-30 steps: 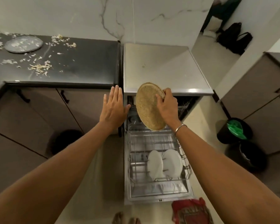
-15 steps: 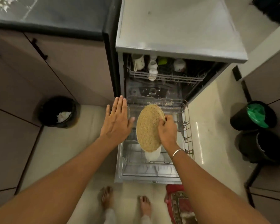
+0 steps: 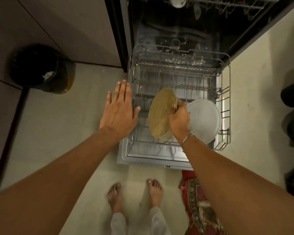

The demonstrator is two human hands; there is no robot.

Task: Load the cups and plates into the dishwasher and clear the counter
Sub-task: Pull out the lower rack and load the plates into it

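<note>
Above the lower rack [image 3: 226, 92] the right grip [image 3: 179, 120] pinches a brown plate [image 3: 159, 114], probably next needing a free slot; left grip [image 3: 119, 111] spread.

Person is wearing a thin, silver-coloured bangle [image 3: 187, 138] round the right wrist, just behind the right hand [image 3: 178, 120]; the metal is catching a little light. Both forearms [image 3: 58, 175] are showing bare along their whole visible length, right up to the left hand [image 3: 120, 109] too. Lower in view, pale grey trousers [image 3: 119, 223] are covering the legs: loose cloth, hems ending at the ankles. Both feet [image 3: 115, 196] are going bare, toenails showing pale.
</note>
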